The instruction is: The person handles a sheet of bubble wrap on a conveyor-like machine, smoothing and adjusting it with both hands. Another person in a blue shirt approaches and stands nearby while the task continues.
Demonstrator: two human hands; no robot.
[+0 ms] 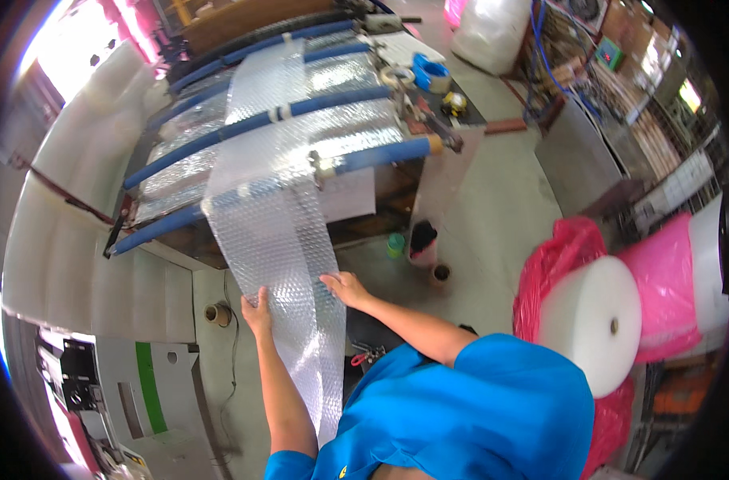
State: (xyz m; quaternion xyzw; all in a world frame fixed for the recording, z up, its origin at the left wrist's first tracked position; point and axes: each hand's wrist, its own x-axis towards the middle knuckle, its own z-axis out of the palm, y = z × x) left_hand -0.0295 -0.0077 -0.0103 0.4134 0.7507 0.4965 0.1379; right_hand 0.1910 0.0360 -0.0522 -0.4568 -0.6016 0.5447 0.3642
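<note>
Roller frame: spreads across the upper left and upper centre of the frame; blue-wrapped bars [361,158] cross silvery sheeting [180,175].
Bubble wrap strip [260,246]: upper centre to lower centre of the frame, lying over the bars and hanging past the nearest one toward the person's blue shirt [468,408].
Strip's look: clear to silvery and see-through, dotted all over with small raised bubbles; a lengthwise line parts the paler left side from a darker right band, and bright glare shows on the lower stretch.
Strip's direction: long axis runs from the top of the frame down to the bottom, its lower part slanting slightly to the right; it bends at the nearest bar and looks narrower near the shirt, where its lower end is hidden.
White foam roll [592,326]: right side of the frame, round face showing, beside pink plastic wrapping [660,286].
Left hand [257,314]: centre left, closed on the strip's left edge.
Right hand [346,290]: centre, a little higher, pinching the strip's right edge with the thumb on top.
Red-handled tool [359,359]: lower centre, just right of the strip; its exact kind is too small to tell.
</note>
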